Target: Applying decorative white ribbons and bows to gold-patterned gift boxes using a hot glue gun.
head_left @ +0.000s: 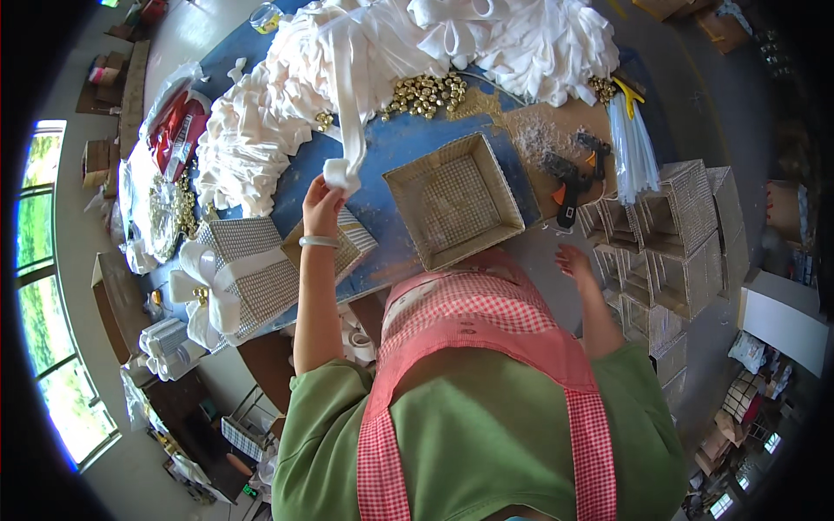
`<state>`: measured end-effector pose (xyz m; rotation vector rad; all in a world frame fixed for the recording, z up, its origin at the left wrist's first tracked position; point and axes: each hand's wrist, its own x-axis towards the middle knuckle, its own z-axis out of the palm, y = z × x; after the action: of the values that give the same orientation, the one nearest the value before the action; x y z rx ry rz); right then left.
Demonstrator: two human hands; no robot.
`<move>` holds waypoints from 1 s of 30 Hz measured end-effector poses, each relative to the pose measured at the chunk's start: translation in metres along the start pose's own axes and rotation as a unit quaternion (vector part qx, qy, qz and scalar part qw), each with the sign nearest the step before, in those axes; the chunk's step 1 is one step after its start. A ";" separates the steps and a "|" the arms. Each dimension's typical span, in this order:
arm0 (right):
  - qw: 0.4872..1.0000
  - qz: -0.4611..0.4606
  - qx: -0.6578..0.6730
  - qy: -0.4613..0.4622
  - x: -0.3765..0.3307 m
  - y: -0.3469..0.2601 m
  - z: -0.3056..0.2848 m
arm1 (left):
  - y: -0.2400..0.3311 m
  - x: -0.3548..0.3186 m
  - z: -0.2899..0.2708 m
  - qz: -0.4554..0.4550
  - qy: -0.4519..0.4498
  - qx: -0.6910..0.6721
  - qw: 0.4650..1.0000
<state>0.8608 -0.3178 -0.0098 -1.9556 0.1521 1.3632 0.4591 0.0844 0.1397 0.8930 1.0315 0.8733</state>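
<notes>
My left hand (pixel 322 207) pinches the curled lower end of a white fabric ribbon (pixel 351 130), whose strip runs up to a heap of white ribbon bows (pixel 334 56). An open square box (pixel 455 201) with woven-looking silver walls stands tilted on the table in front of my apron. My right hand (pixel 574 260) hangs off the table's right side, fingers apart and nothing in them, near stacked box frames. Beside my left wrist is a patterned box (pixel 261 252) with a white bow (pixel 206 295) and gold bells on it.
Two black glue guns (pixel 566 184) lie on a cardboard sheet at the right. Gold bells (pixel 426 95) are piled near the bows. Clear plastic sleeves (pixel 632 148) hang at the table's right edge, above stacked silver boxes (pixel 686 208). Red-and-clear plastic bags (pixel 178 130) sit at the left.
</notes>
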 end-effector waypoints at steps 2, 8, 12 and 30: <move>1.000 -0.012 -0.015 0.017 -0.002 -0.008 0.003 | 0.012 0.001 0.012 -0.064 -0.013 -0.056 0.996; 1.000 -0.021 -0.016 0.009 0.012 -0.031 0.001 | 0.004 0.025 0.000 -0.030 0.057 0.019 0.998; 0.996 -0.056 -0.026 0.063 0.045 -0.035 -0.009 | 0.001 0.047 -0.009 0.130 0.060 0.222 0.964; 0.950 -0.216 -0.163 0.159 0.022 -0.127 0.037 | 0.093 -0.016 0.044 0.228 0.083 0.186 0.952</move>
<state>0.9030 -0.1968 0.0289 -2.3015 -0.3559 0.8197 0.4807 0.0966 0.2409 1.4328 1.1793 1.1753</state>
